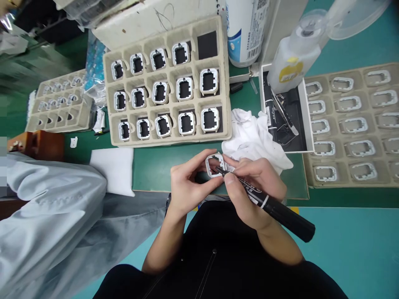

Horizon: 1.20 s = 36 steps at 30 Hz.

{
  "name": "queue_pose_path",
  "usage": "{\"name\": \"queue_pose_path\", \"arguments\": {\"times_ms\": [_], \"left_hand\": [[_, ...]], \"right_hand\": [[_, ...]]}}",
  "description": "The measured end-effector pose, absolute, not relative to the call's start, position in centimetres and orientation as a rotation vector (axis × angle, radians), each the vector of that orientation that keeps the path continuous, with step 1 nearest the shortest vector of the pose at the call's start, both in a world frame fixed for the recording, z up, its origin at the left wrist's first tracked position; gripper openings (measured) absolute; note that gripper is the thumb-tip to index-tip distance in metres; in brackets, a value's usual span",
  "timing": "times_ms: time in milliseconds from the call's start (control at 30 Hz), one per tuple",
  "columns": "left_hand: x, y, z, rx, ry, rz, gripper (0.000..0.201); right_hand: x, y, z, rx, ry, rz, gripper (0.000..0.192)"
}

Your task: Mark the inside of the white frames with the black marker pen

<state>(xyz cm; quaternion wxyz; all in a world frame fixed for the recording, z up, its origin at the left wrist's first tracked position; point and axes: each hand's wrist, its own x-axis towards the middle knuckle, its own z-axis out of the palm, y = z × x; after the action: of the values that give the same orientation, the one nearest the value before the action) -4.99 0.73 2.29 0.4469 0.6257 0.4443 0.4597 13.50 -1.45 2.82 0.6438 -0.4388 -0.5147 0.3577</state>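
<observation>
White plastic, shaped as a small square frame (215,165), sits pinched in the left hand (187,182), thumb below and fingers curled over its top edge, held just above the near edge of the green mat (149,170). The right hand (252,187) grips a black marker (271,207) with fingers pressed tight around the barrel; the marker's tip touches the inner edge of the frame, and its capped end points away to the lower right. Just behind the hands lies a crumpled white cloth (252,137). Beyond that stands a pulp tray (226,83) with compartments, nearly all holding similar white frames with dark middles. To the right a second pulp tray (307,174) holds open frames in rows. Between the two trays is a narrow white box (307,120) with dark contents, and a clear squeeze bottle (294,62) leans over it. A white can (246,29) stands behind. At far left a third, smaller tray (59,118) rests on the table, and a grey sleeve (52,199) of another person fills the lower left.
</observation>
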Motion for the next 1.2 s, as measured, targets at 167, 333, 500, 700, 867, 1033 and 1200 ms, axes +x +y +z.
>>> {"name": "queue_pose_path", "arguments": {"times_ms": [167, 333, 500, 700, 867, 1033, 1200], "left_hand": [[-5.3, 0.5, 1.7, 1.521, 1.124, 1.149, 0.101], [-8.2, 2.0, 3.8, 1.625, 1.137, 1.297, 0.082], [-8.0, 8.9, 9.4, 1.988, 1.218, 1.466, 0.078], [-4.5, 13.8, 11.3, 1.815, 1.409, 1.361, 0.078], [-5.0, 16.5, 11.5, 1.752, 1.449, 1.339, 0.066], [-8.1, 12.5, 10.3, 1.520, 1.579, 1.275, 0.047], [-9.4, 3.1, 5.2, 0.613, 1.523, 1.290, 0.104]], "right_hand": [[13.2, -1.6, 1.4, -0.862, -1.117, 0.755, 0.026], [12.8, -2.1, -0.6, -0.757, -0.902, 0.595, 0.021], [12.6, -2.3, -1.8, -0.802, -0.841, 0.639, 0.013], [12.6, -1.2, -1.8, -0.747, -0.907, 0.540, 0.016], [12.8, -0.7, -1.4, -0.788, -0.935, 0.484, 0.014], [13.0, -1.2, -1.6, -0.831, -0.944, 0.520, 0.014], [13.1, -1.3, -2.9, -0.852, -0.915, 0.495, 0.011]]}}
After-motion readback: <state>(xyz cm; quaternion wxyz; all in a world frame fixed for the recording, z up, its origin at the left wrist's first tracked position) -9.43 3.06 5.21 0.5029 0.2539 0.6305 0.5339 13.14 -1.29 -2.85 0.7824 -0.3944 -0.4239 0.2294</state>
